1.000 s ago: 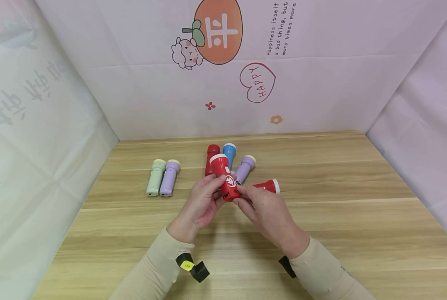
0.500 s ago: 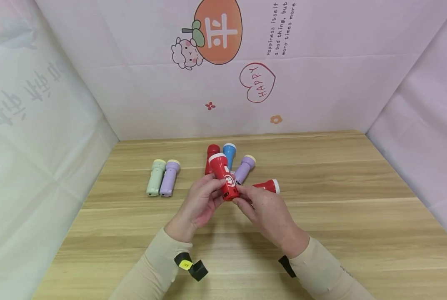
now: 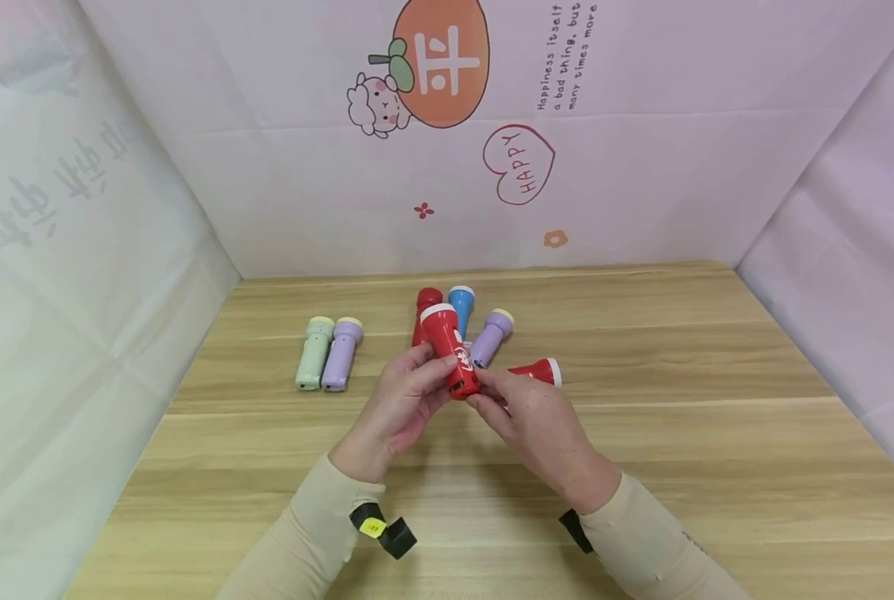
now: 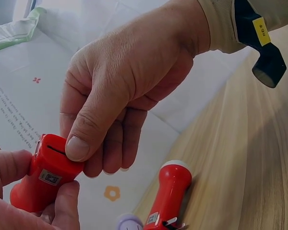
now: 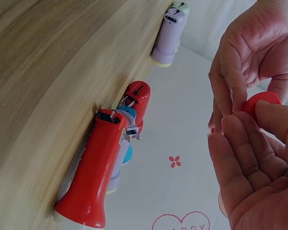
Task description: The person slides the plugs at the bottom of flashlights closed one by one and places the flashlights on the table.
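In the head view my left hand [image 3: 397,404] grips a red flashlight [image 3: 441,329] with a white rim around its body, thumb on top. Its white-rimmed head points away and its tail end points toward me. At that tail, my right hand [image 3: 540,429] pinches with thumb and fingertips. A dark slot shows in the tail of the held flashlight [image 4: 50,160] in the left wrist view, right beside the right thumb [image 4: 81,143]. The right wrist view shows only a small red part of it between the hands.
Beyond the hands lie a red flashlight [image 3: 428,298], a blue one [image 3: 461,301] and a purple one [image 3: 491,333]. Another red flashlight [image 5: 89,172], with metal prongs at its end, lies by my right hand. Light green [image 3: 313,357] and purple [image 3: 342,357] flashlights lie side by side at left.
The held flashlight has rolled slightly, its white emblem turning toward my right hand. Both hands keep their hold in nearly the same place. The head view has shifted a little.
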`<state>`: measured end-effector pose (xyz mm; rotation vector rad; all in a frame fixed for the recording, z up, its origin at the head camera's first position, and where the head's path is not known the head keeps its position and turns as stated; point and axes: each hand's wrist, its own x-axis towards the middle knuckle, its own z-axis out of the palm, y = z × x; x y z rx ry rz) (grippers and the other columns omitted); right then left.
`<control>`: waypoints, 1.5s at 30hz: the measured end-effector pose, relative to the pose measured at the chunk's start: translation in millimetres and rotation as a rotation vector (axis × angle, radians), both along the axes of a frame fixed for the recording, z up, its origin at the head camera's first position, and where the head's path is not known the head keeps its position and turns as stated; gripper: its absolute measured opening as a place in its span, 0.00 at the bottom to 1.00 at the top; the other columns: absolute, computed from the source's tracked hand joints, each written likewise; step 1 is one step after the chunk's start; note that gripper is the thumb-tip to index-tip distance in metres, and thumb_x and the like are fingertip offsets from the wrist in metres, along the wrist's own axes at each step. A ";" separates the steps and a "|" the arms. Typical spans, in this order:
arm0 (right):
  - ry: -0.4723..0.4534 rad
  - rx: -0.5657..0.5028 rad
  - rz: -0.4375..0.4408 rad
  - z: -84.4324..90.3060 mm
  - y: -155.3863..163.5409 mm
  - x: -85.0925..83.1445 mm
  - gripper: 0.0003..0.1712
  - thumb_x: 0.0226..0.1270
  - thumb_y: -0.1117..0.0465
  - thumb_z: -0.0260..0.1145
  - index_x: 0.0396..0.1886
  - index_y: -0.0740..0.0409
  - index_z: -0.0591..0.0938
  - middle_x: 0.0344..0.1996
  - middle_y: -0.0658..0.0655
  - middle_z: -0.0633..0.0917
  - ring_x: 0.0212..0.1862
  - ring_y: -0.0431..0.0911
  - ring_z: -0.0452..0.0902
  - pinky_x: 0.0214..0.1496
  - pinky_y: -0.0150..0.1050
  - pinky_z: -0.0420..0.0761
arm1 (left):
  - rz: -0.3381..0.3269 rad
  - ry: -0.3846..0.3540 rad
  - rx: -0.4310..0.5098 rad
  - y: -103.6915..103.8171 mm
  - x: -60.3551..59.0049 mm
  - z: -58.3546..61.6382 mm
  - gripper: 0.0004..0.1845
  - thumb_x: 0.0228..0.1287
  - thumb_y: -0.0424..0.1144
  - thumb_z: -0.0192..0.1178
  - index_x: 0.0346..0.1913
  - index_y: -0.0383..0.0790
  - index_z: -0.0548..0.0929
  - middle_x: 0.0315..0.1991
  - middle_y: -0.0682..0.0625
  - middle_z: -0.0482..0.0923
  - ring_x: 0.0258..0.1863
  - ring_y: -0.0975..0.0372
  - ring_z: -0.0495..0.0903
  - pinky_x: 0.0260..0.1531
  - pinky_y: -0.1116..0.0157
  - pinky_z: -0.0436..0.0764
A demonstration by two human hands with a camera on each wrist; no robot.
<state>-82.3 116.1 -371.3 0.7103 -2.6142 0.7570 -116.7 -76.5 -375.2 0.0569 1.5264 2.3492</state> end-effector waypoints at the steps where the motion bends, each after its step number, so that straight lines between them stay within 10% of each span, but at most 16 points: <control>1: 0.001 0.001 0.000 0.1 0.2 -0.1 0.21 0.65 0.55 0.78 0.57 0.53 0.88 0.36 0.47 0.92 0.30 0.34 0.79 0.38 0.31 0.85 | -0.001 0.007 -0.005 0.2 0.0 0.1 0.24 0.76 0.35 0.59 0.70 0.32 0.72 0.57 0.45 0.78 0.46 0.61 0.84 0.55 0.67 0.84; 23: 0.001 0.014 -0.008 -2.6 3.8 -3.3 0.21 0.64 0.59 0.78 0.56 0.58 0.87 0.38 0.51 0.92 0.39 0.41 0.89 0.42 0.39 0.89 | 0.080 0.054 -0.115 -4.1 -4.4 1.8 0.28 0.74 0.33 0.60 0.74 0.32 0.69 0.62 0.39 0.77 0.51 0.59 0.83 0.56 0.64 0.84; 36: 0.039 0.030 -0.078 0.8 17.0 -4.4 0.28 0.65 0.53 0.78 0.62 0.58 0.84 0.45 0.56 0.91 0.45 0.49 0.87 0.41 0.44 0.89 | 0.176 0.091 -0.328 -21.7 -13.8 3.7 0.31 0.73 0.37 0.64 0.74 0.33 0.68 0.65 0.40 0.76 0.59 0.52 0.80 0.62 0.58 0.82; 45: 0.094 0.050 -0.095 0.6 27.7 -7.4 0.35 0.64 0.52 0.79 0.66 0.62 0.80 0.59 0.63 0.86 0.60 0.59 0.82 0.58 0.55 0.85 | 0.229 0.160 -0.605 -37.3 -20.5 4.6 0.32 0.70 0.43 0.66 0.73 0.37 0.72 0.62 0.43 0.79 0.58 0.52 0.81 0.56 0.58 0.85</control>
